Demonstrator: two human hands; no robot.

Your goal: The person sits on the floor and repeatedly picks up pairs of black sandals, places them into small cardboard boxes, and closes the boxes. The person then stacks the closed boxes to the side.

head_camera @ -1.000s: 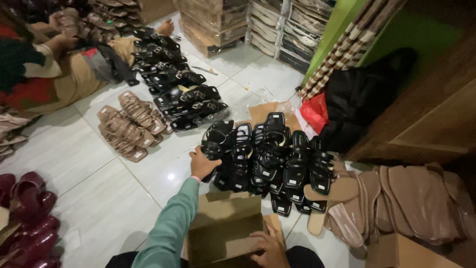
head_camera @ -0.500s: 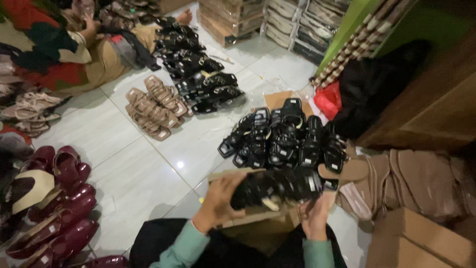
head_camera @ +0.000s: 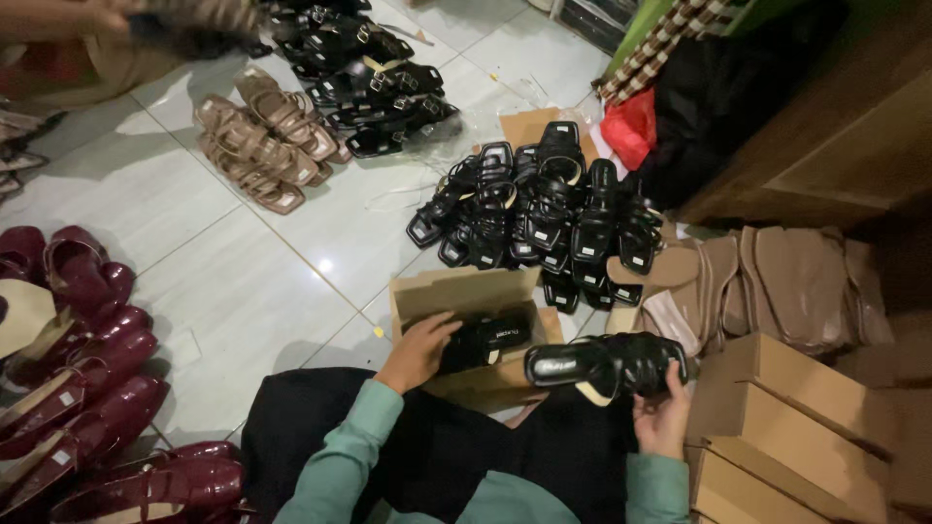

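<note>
Matt brown cardboard shoebox [head_camera: 456,291], glossy black leather-look sandal [head_camera: 607,366], shiny white tiled floor [head_camera: 243,262], glossy maroon patent shoes [head_camera: 87,359], soft green cloth sleeve [head_camera: 340,466]

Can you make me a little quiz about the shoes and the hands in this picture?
1. True or false: the left hand is pressing a black sandal into the open cardboard box.
2. What does the right hand hold?
3. The dark red shoes lie on which side of the picture: A left, B right?

Key: 1 true. 2 Another black sandal, held above the lap. 3 A.
</note>
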